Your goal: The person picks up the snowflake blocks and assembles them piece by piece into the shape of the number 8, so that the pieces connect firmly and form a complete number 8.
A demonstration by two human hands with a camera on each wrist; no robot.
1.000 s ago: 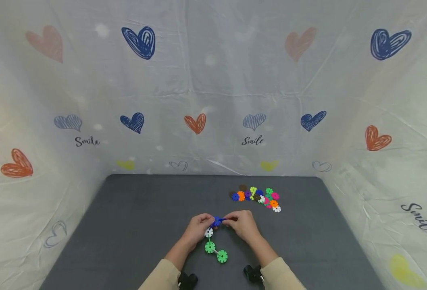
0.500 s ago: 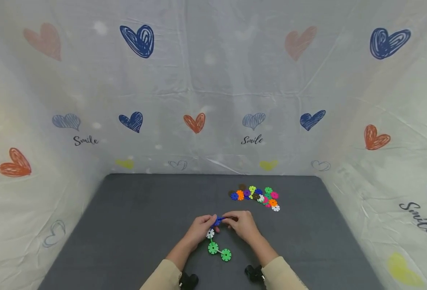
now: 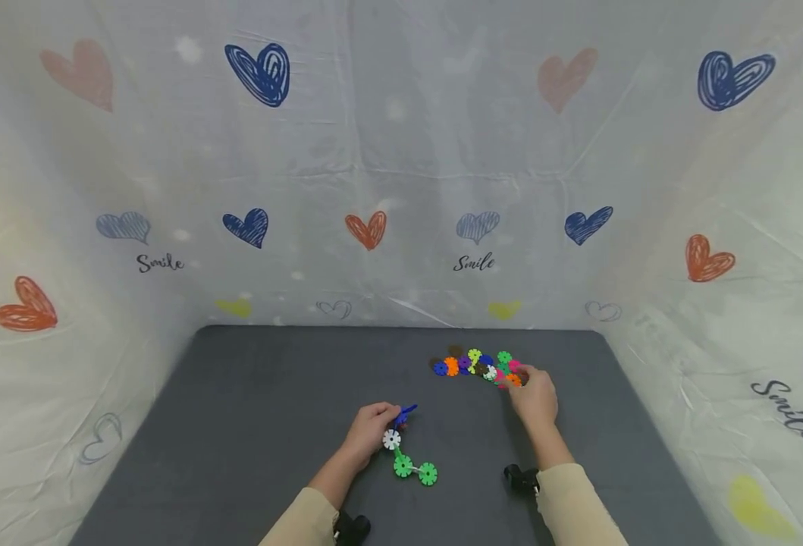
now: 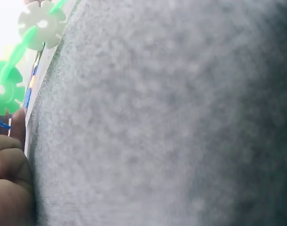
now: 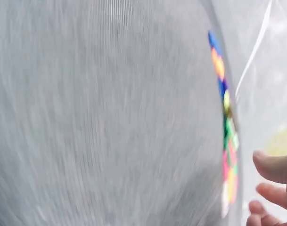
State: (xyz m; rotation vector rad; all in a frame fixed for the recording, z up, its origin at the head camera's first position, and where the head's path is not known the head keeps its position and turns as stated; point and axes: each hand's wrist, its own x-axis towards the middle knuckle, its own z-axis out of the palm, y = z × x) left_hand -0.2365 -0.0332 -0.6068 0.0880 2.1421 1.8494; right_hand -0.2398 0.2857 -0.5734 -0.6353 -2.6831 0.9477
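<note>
My left hand pinches a blue snowflake disc at one end of a linked chain of notched plastic discs. From it hang a white disc, a green disc and a second green disc at the far end. The left wrist view shows curled fingers beside part of the chain. Over the right end of a pile of loose snowflake discs is my right hand. Its thumb and fingers are spread apart in the right wrist view, with nothing seen between them.
A dark grey table lies under both hands. Behind it and at the sides hangs a pale curtain printed with hearts. Black wrist cameras sit below the left wrist and right wrist.
My right hand has left the blue piece beside the left hand and moved right and away to the pile. The left hand still holds the chain, which has swung slightly.
</note>
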